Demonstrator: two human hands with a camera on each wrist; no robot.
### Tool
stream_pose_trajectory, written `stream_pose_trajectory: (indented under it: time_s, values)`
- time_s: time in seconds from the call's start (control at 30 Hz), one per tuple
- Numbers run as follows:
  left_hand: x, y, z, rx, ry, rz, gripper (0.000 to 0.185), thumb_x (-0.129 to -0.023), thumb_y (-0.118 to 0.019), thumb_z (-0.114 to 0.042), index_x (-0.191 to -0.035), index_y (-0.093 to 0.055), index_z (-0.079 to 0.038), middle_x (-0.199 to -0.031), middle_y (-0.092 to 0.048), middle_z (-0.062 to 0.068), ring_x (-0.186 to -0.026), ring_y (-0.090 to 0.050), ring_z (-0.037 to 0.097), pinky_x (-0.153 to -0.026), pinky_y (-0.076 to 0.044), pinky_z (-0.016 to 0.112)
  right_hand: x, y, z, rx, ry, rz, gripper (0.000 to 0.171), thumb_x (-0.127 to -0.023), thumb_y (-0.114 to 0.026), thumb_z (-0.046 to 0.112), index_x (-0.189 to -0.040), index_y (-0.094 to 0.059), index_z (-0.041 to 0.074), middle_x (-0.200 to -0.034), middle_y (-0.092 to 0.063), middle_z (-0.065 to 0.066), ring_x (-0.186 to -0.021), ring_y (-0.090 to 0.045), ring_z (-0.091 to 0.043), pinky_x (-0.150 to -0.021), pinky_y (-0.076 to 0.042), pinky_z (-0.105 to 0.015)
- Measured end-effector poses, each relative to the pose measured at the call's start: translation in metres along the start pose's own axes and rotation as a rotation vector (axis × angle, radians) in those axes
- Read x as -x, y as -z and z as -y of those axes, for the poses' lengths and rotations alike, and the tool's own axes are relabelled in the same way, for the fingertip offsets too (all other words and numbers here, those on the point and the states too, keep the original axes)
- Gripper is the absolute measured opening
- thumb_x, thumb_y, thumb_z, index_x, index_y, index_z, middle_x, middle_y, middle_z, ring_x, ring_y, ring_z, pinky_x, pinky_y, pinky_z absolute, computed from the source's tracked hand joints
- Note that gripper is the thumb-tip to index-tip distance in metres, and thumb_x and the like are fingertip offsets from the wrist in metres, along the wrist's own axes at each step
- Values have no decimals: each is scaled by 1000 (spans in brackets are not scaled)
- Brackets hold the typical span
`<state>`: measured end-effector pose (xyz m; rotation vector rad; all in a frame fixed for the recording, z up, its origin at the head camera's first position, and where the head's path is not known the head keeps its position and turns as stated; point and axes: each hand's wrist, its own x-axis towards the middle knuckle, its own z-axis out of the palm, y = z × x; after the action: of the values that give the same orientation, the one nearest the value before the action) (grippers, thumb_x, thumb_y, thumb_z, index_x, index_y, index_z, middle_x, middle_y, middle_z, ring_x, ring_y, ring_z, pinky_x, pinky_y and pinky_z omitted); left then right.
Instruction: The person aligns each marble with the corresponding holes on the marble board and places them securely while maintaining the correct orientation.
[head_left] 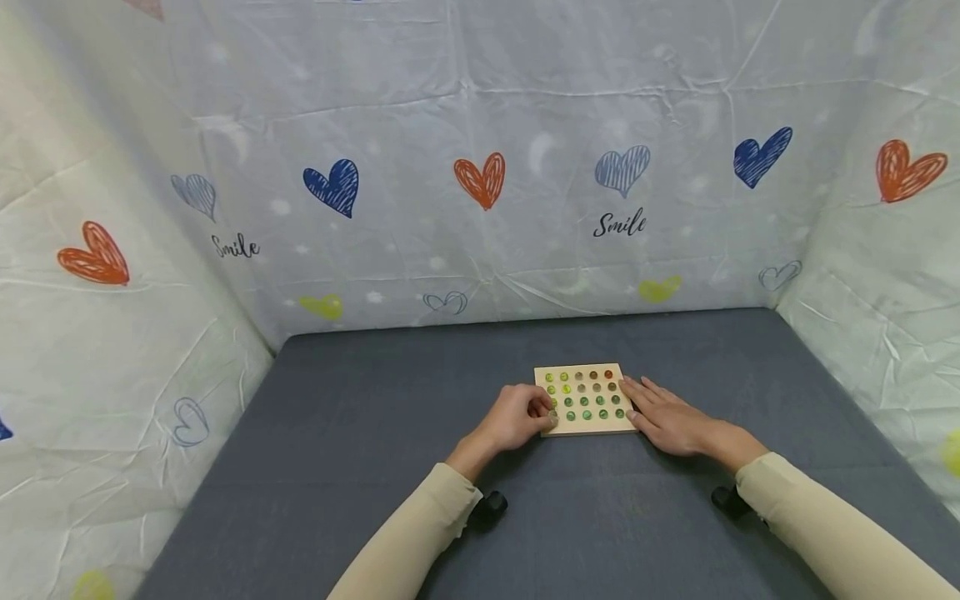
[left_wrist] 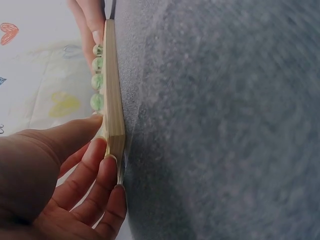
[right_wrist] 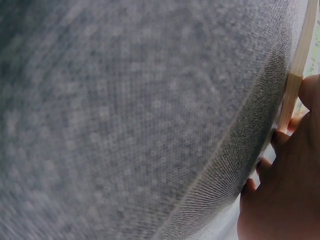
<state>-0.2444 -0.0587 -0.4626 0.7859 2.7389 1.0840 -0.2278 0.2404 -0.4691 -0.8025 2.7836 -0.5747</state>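
Wooden board [head_left: 587,400] with its rows of small marbles [head_left: 584,402] lies flat on the grey surface [head_left: 360,417], roughly at the middle and a little toward your near side, with your two hands at either end of it. Your left hand [head_left: 516,417] sits at the board's left edge with its fingers curled in; the head view shows the fingertips bunched at the near-left corner, over the lowest marble of the left column, though you cannot tell from there whether that marble is pinched. In the left wrist view your left hand [left_wrist: 60,180] has the thumb lying over the top face and the fingers [left_wrist: 102,175] bent against the board's [left_wrist: 114,110] end, so the edge is caught between them; green marbles [left_wrist: 96,80] stand up along the top face just beyond. Your right hand [head_left: 663,414] rests at the right edge with fingers straight and slightly spread, palm down, fingertips touching the board's side. The right wrist view shows that hand [right_wrist: 285,200] low on the surface [right_wrist: 140,120], fingertips against the thin pale edge of the board [right_wrist: 300,60]. Both forearms, in cream sleeves [head_left: 420,533], come in from the near side and angle toward each other. Behind stands a pale cloth backdrop [head_left: 480,167] printed with hearts.
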Motion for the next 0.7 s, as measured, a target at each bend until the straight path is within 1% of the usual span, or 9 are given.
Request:
stream_pose_trajectory:
  time_s: [0.2,0.33,0.43,0.5,0.57,0.63,0.7]
  values:
    - [1,0,2,-5,1,2,13,-94,-76,-11,-105,-74,-5,-84,-68,-2,-70,-59,6,-68,-50,26,-2,-3,-5,-8,6,1,61,-113,-37,32,-161,-21,-1,-167,-19,-24,-152,-13,-50,-120,-15,-62]
    - [6,5,6,-35,-7,-13,14,-93,-76,-12,-106,-74,-7,-84,-67,-3,-70,-58,6,-68,-50,26,-3,-3,-10,-12,6,18,62,-113,-36,35,-162,-20,0,-167,-18,-23,-152,-12,-50,-119,-15,-63]
    - [11,13,9,-114,0,-42,15,-94,-76,-16,-108,-74,-8,-86,-67,-3,-72,-58,8,-68,-49,27,-2,0,-10,-54,7,18,62,-112,-39,35,-162,-22,1,-167,-18,-23,-152,-11,-50,-119,-16,-64]
    - [15,19,12,-191,7,-68,18,-96,-75,-19,-111,-73,-10,-91,-67,-2,-77,-59,11,-69,-50,30,1,3,-11,-91,20,-3,62,-112,-42,34,-161,-25,1,-166,-20,-25,-152,-13,-51,-117,-17,-67]
    - [18,26,15,-263,14,-94,21,-97,-74,-21,-115,-73,-11,-99,-67,1,-84,-62,14,-73,-52,33,3,5,-12,-108,19,-33,61,-111,-44,32,-161,-26,2,-166,-20,-24,-152,-13,-49,-118,-18,-67]
    - [21,34,19,-325,9,-129,26,-97,-73,-23,-120,-71,-11,-110,-67,3,-96,-65,19,-80,-54,38,4,7,-13,-86,30,-91,60,-110,-48,29,-160,-28,1,-165,-22,-25,-151,-16,-50,-116,-20,-68]
    - [24,42,23,-377,-5,-168,29,-97,-74,-24,-123,-70,-11,-119,-66,6,-107,-65,25,-89,-53,44,5,11,-13,-24,37,-166,61,-109,-52,27,-160,-30,2,-164,-25,-25,-151,-19,-49,-116,-22,-67]
